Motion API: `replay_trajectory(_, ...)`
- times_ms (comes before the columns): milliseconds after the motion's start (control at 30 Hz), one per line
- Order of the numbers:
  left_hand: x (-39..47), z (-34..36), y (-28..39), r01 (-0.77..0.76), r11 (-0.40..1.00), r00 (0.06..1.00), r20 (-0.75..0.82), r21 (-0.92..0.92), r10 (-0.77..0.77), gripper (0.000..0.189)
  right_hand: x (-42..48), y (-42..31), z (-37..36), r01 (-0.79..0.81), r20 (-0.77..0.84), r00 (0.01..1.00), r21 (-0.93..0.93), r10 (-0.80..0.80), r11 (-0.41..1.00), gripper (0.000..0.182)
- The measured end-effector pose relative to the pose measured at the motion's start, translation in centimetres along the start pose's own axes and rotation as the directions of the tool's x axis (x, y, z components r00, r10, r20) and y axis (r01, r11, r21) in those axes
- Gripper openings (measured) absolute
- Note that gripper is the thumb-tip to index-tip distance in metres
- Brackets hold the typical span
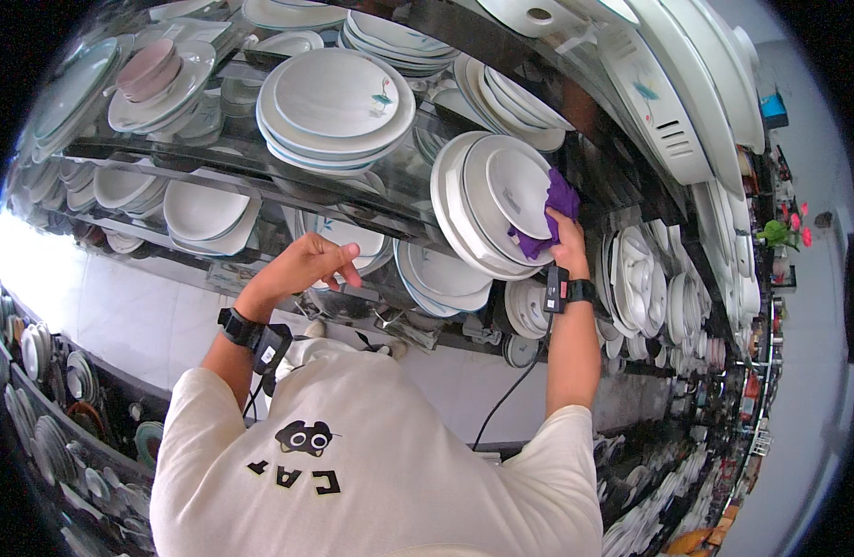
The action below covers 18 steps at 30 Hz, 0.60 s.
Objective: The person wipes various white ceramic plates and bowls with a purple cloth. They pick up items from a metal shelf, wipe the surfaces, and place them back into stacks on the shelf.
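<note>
My right hand (pixel 568 240) grips a purple cloth (pixel 563 198), pressed against the right rim of a small white plate (pixel 521 182). That plate lies on top of a stack of larger white plates (pixel 446 209) at the shelf's front edge. My left hand (pixel 314 262) hangs in front of the shelves with its fingers partly curled, holding nothing. Left of the plate stack, another stack, topped by a round plate with a painted flower (pixel 336 94), stands on the same shelf. Below my left hand's level, a blue-rimmed plate (pixel 444 268) rests on the lower shelf.
Dark glass-topped shelves (pixel 211 167) carry many stacked dishes. A pink bowl (pixel 148 68) sits on plates at upper left. Large white dishes (pixel 660 104) stand on a higher shelf at right. More shelved plates (pixel 79 376) are at lower left. A dark cable (pixel 514 386) runs from my right wrist.
</note>
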<state>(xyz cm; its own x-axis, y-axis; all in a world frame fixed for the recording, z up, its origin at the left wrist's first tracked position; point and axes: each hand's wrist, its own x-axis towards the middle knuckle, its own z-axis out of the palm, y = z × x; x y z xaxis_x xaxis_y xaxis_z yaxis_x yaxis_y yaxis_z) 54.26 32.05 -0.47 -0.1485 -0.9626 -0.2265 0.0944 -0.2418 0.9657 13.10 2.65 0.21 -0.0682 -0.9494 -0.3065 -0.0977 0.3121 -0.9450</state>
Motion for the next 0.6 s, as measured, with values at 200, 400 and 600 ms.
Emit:
replay_trajectory(200,-0.7,-0.6,0.5,0.032,0.998,0.991,-0.132,0.051,-0.025,0.053,1.0,0.4,0.0,0.018,-0.015,1.000,0.048,-0.017,0.999,0.040)
replay_trajectory(400,-1.0,-2.6,2.1,0.039,0.987,0.962,-0.275,0.158,0.006,0.051,-0.8,-0.1,-0.2,-0.040,0.078,0.996,0.061,0.035,0.997,0.044)
replay_trajectory(600,0.0,-6.7,3.3,-0.061,0.967,0.918,-0.367,0.246,0.151,0.056,-0.3,-0.3,-1.7,0.040,0.194,0.981,-0.195,-0.001,0.980,0.053)
